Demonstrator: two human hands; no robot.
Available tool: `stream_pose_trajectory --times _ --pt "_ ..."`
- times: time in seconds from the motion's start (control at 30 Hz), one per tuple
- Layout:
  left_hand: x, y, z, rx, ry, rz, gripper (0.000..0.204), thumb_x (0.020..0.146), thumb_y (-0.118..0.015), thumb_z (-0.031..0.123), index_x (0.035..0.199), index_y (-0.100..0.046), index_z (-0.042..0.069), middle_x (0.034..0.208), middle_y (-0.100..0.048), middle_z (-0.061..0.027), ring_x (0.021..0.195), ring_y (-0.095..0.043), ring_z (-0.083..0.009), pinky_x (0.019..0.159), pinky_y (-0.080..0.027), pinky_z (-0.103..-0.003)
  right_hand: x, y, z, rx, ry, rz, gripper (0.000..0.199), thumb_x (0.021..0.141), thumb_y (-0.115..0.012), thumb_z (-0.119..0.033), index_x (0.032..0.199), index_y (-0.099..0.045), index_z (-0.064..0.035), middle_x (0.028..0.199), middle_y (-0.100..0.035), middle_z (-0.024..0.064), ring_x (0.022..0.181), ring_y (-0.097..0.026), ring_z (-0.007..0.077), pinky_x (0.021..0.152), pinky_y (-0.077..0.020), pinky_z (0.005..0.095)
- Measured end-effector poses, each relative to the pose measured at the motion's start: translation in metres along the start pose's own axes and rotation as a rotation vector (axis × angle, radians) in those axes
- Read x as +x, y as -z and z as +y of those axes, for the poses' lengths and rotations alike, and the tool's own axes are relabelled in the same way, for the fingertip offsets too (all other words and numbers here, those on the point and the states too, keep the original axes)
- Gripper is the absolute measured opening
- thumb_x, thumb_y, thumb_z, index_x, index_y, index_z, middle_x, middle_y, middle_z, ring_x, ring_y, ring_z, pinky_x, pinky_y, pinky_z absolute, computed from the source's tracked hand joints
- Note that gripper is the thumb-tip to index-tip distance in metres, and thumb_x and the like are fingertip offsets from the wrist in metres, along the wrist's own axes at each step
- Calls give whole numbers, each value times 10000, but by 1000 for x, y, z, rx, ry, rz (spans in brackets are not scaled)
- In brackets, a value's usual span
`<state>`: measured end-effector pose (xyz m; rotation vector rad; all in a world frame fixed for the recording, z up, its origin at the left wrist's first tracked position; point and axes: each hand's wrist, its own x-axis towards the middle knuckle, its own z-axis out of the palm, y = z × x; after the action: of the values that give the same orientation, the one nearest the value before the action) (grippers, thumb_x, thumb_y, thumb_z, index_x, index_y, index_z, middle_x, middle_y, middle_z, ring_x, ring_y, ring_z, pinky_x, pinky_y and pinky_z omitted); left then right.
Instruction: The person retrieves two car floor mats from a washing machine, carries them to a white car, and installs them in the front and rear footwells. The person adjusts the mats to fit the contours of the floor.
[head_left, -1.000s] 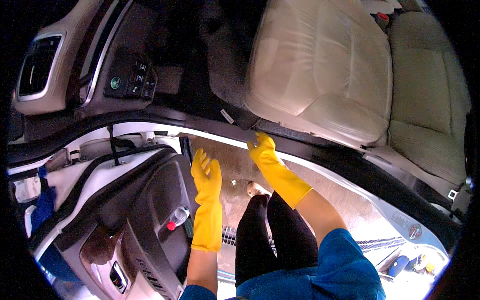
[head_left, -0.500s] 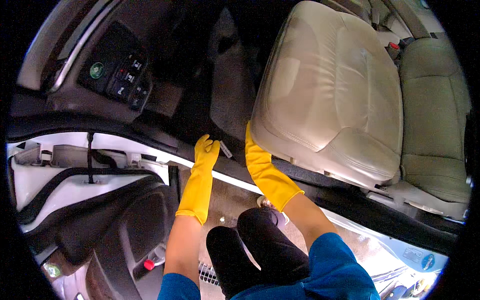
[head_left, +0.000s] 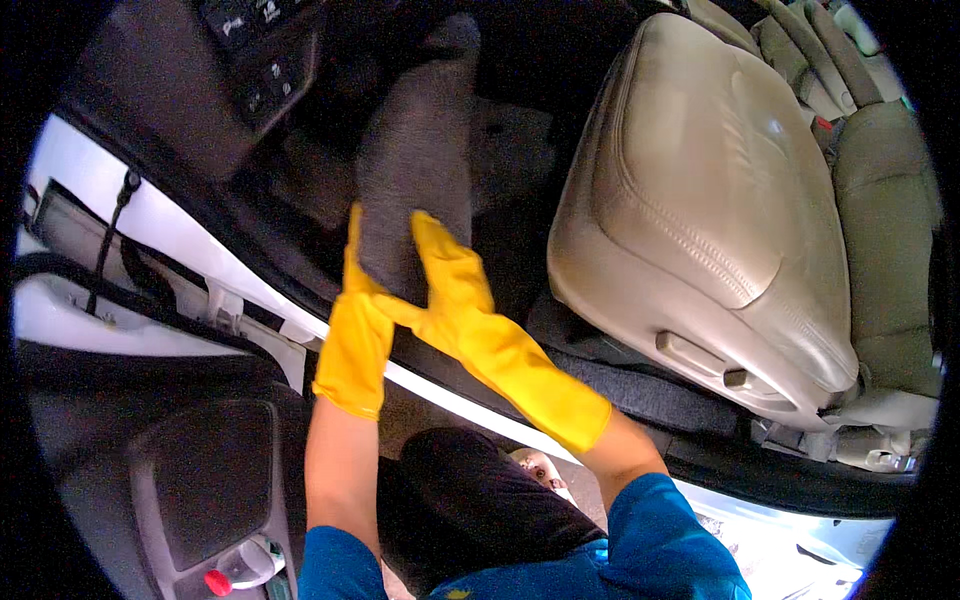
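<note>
- left hand (head_left: 359, 305) at near left edge of grey floor mat (head_left: 415, 165), grip can't tell
- right hand (head_left: 455, 295) at near right edge, thumb spread, grip can't tell
- mat in footwell (head_left: 508, 235), left of seat (head_left: 700, 190); reach looks done, handling seems unfinished

To the left of the beige seat (head_left: 700, 180), you have a dark grey, fabric-like floor mat (head_left: 420, 150). Its long, narrow visible part stretches away from you to a rounded end.
</note>
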<state>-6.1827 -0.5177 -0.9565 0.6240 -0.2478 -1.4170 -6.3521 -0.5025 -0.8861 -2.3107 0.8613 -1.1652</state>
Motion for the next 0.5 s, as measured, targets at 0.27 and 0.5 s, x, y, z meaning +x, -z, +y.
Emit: stream_pose_trajectory --times 0.27,0.5 --pt "-17 11 47 538 -634 550 712 720 -759 53 1331 -397 1 1215 -547 -174 1090 -536 -297 957 -432 -387 -52 -10 70 -26 -524 301 482 761 -704 -314 1134 -594 -28 1084 -618 210 1003 -561 391 890 -431 446" --pt "-15 37 57 1375 -948 634 513 834 -652 147 1272 -444 -21 1173 -583 -199 1049 -579 -298 926 -426 -333 -50 -21 104 820 -1370 -442 641 870 -531 -542 1105 -553 54 966 -625 234 752 -648 327 624 -574 431"
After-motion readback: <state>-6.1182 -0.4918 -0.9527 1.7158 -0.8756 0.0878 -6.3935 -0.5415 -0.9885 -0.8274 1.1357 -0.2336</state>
